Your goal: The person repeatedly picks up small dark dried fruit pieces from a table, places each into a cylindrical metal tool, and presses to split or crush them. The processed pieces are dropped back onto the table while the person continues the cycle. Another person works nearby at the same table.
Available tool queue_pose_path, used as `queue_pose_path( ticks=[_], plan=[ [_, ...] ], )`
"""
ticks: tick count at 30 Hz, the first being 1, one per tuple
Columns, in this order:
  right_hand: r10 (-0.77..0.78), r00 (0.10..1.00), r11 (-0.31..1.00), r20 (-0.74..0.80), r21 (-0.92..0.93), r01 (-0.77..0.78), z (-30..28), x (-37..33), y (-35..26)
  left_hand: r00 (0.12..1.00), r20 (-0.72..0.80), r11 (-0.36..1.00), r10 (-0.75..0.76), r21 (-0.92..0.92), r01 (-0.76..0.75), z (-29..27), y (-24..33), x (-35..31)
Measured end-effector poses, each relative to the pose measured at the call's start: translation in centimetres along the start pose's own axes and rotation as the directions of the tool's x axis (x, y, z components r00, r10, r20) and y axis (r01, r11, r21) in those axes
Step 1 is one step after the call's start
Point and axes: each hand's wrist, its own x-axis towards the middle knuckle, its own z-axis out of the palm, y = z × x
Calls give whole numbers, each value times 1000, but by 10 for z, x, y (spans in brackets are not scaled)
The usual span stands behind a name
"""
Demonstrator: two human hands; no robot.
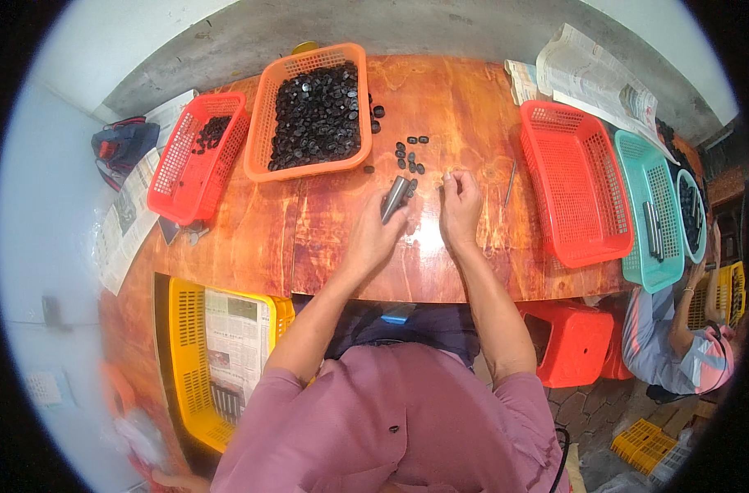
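My left hand is closed around a dark grey cylinder, which slants up out of the fingers over the wooden table. Beside it, a short gap to the right, my right hand has thumb and forefinger pinched together; whatever may be between them is too small to make out. Several small black oval pieces lie in loose rows just beyond the hands. A thin metal rod rests on the tabletop to the right of my right hand.
An orange basket heaped with black pieces stands far left of centre, beside a red basket holding a few. Rightward are another red basket and a teal basket with dark tubes. A yellow crate, red stool and another person are lower.
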Motion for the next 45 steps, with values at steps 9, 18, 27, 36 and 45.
queue_pose_path(
  ticks=[9, 18, 27, 36, 45],
  plan=[
    [-39, 999, 998, -17, 41, 40, 3, -2, -1, 999, -1, 977, -34, -212, 33, 6, -42, 27],
    [61, 851, 998, 522, -30, -53, -22, -33, -9, 924, 322, 635, -207, -674, 377, -6, -56, -18],
    [-186, 923, 957, 337, -150, 248, 7, 36, -11, 943, 310, 586, -122, -745, 321, -5, -77, -14],
    [-426, 616, 471, 663, -418, 777, 49, 109, -26, 946, 323, 584, 23, -773, 250, -7, -85, -16],
    [-446, 788, 724, 424, -346, 597, 29, 75, -27, 940, 338, 595, 41, -764, 249, -10, -82, -20]
  ],
)
